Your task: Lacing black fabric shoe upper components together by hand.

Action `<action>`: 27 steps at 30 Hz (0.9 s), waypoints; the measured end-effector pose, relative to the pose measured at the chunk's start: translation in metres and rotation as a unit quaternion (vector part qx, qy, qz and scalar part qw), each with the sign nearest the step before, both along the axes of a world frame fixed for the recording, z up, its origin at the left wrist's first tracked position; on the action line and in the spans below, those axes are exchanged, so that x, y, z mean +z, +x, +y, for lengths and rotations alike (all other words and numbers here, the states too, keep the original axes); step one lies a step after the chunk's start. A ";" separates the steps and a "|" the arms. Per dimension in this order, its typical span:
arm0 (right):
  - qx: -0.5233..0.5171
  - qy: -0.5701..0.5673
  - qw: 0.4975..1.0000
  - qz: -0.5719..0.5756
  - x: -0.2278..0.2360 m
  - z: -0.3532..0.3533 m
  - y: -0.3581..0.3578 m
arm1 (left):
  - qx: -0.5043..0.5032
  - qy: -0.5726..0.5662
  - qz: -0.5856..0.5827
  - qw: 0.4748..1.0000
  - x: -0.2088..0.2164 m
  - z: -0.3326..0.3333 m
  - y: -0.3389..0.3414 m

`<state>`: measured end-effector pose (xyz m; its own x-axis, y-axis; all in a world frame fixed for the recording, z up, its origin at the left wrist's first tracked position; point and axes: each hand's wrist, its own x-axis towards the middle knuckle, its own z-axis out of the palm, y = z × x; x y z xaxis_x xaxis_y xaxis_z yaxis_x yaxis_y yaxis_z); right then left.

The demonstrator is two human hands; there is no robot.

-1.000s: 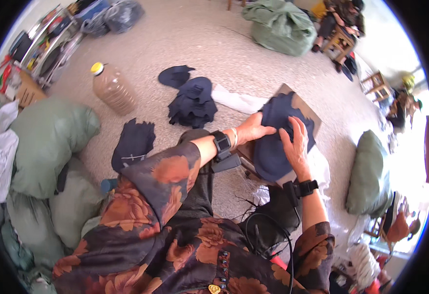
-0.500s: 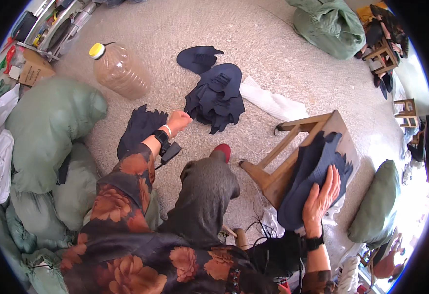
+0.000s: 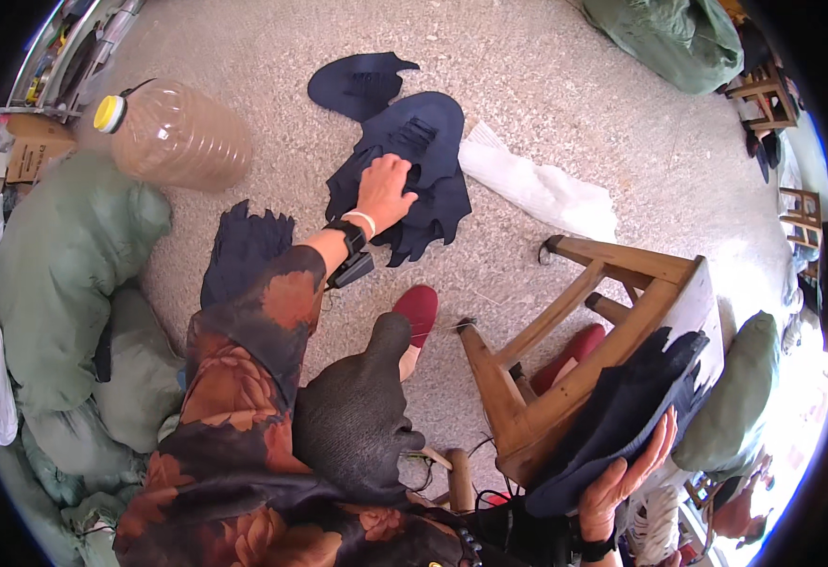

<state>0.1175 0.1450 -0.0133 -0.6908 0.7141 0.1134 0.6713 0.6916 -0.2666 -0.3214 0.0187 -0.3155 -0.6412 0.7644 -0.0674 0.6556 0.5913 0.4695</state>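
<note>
A: Left hand point(image 3: 388, 197)?
B: Over the navy fabric pile point(image 3: 440, 198) on the floor point(image 3: 499, 85), fingers bent, thumb a bit apart. Can't tell if it's pinching a piece.
A: Right hand point(image 3: 622, 477)?
B: Laid along the near side of the navy stack point(image 3: 612, 406), fingers extended — can't tell if it's clamped or just resting.
A: Stack location?
B: On the wooden stool point(image 3: 627, 331), which looks tilted in the view.
A: Around the pile?
B: White cloth point(image 3: 537, 184) just right, clear jug point(image 3: 182, 135) well left.
</note>
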 end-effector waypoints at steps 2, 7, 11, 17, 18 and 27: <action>-0.013 0.007 1.000 -0.008 0.007 -0.003 -0.001 | -0.024 -0.001 0.026 0.999 -0.006 0.019 0.004; -0.019 -0.011 1.000 -0.001 -0.002 -0.003 -0.001 | -0.044 -0.059 0.081 0.994 -0.037 0.025 -0.015; -0.025 -0.023 0.999 -0.007 -0.002 -0.004 0.003 | -0.013 0.011 0.045 0.999 -0.045 0.031 -0.037; -0.033 -0.017 0.999 -0.011 0.000 -0.003 -0.002 | 0.026 0.229 0.047 0.972 0.018 0.029 -0.063; -0.035 -0.016 0.999 -0.011 0.000 -0.003 -0.001 | -0.002 0.228 0.027 0.973 0.036 0.023 -0.060; -0.022 -0.013 1.000 -0.011 -0.002 -0.003 0.000 | 0.111 0.253 -0.125 0.953 0.093 -0.044 0.010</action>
<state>0.1173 0.1421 -0.0152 -0.6608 0.7463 0.0797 0.7067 0.6544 -0.2688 -0.3116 -0.0254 -0.2227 -0.8027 0.5875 0.1022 0.3717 0.3589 0.8562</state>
